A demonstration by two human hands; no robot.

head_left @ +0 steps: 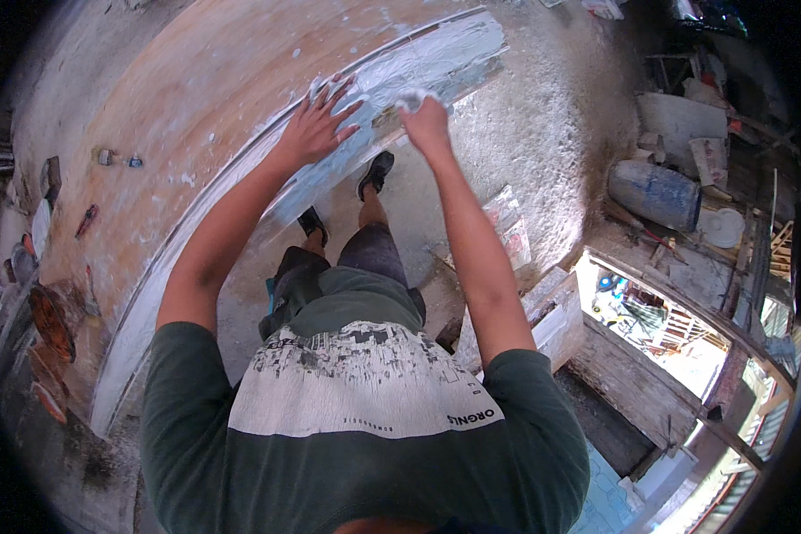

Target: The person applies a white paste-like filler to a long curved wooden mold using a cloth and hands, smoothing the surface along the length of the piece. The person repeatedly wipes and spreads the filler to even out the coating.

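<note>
A long board with patchy white and light blue paint runs along the near edge of a large brown surface smeared with white. My left hand lies on the board's painted face, fingers spread, with whitish smears at the fingertips. To its right, my right hand is closed around a whitish crumpled piece, like a cloth or folded sheet, against the board. The fingers cover part of it, so its exact kind is unclear.
Small items and a red-handled tool lie on the brown surface. A blue drum and a round white lid are at right, among scrap wood. Nearer stands a wooden frame beside a bright opening. My feet are on rough pale ground.
</note>
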